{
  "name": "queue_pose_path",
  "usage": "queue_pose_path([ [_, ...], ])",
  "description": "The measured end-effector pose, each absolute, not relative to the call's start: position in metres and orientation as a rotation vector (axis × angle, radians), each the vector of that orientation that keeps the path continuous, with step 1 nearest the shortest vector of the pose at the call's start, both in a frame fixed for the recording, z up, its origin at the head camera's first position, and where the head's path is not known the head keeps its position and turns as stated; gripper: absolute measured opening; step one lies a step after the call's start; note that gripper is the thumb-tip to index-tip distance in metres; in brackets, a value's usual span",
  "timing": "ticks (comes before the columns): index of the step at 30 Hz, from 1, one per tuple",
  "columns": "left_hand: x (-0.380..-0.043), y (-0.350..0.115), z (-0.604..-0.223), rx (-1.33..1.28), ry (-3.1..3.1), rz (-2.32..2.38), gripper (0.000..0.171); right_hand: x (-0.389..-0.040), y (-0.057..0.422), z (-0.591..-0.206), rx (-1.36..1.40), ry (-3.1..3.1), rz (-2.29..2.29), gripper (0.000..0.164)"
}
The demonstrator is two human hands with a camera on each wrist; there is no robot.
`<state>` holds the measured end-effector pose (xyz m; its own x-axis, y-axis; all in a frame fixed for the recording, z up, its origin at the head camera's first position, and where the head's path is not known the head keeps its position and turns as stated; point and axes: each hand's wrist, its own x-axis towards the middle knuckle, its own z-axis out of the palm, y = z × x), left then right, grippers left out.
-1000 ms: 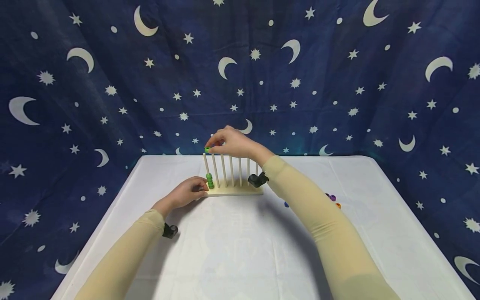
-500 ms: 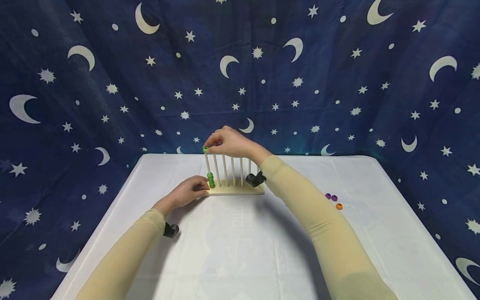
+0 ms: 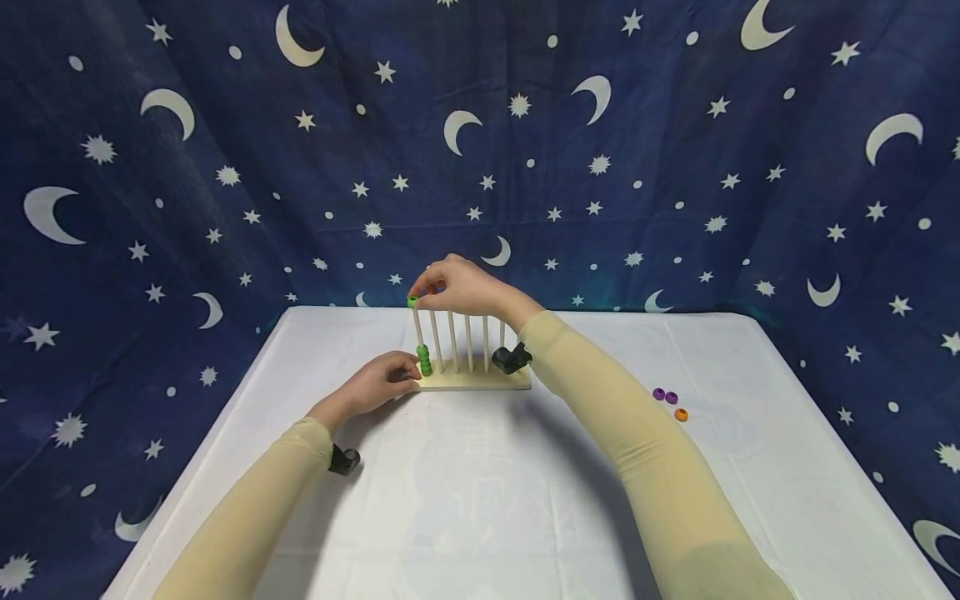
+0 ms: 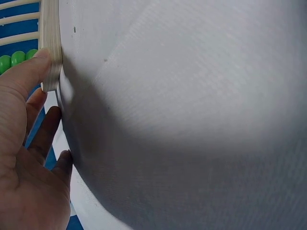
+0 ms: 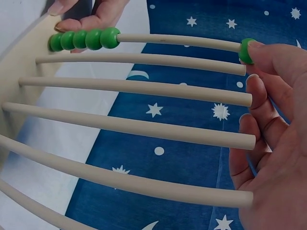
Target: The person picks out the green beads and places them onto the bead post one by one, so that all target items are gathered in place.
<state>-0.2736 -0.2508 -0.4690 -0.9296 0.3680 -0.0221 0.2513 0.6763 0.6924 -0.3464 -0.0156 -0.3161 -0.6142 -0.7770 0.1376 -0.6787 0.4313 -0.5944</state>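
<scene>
A pale wooden peg stand (image 3: 472,382) with a row of upright pegs is on the white table. Several green beads (image 5: 86,39) are stacked at the bottom of its leftmost peg. My right hand (image 3: 468,287) pinches another green bead (image 5: 246,51) between thumb and finger at the top of that same peg, the peg's end right at the bead. At the stand's left end my left hand (image 3: 378,382) grips the base, thumb (image 4: 36,67) on its front edge, other fingers behind and below.
Two purple beads (image 3: 671,398) and an orange bead (image 3: 681,414) lie on the table (image 3: 465,492) to the right, beyond my right forearm. A dark blue cloth (image 3: 337,150) with moons and stars hangs behind and at both sides.
My right hand has brought the green bead slightly left and down, from just above the leftmost peg onto its tip. The left hand keeps its grip on the stand.
</scene>
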Motion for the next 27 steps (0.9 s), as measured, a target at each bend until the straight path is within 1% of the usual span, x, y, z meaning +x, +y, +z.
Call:
queue_pose_path([
  [9, -0.275, -0.251, -0.470, 0.517, 2.719, 1.097, 0.006, -0.348, -0.016, -0.319, -1.310, 2.521, -0.909, 0.020],
  [17, -0.274, -0.251, -0.470, 0.529, 2.727, 1.096, 0.007, -0.348, -0.012, -0.319, -1.303, 2.496, -0.940, 0.027],
  [27, -0.273, -0.250, -0.469, 0.524, 2.752, 1.078, 0.008, -0.344, 0.014, -0.305, -1.215, 2.532, -1.034, 0.022],
])
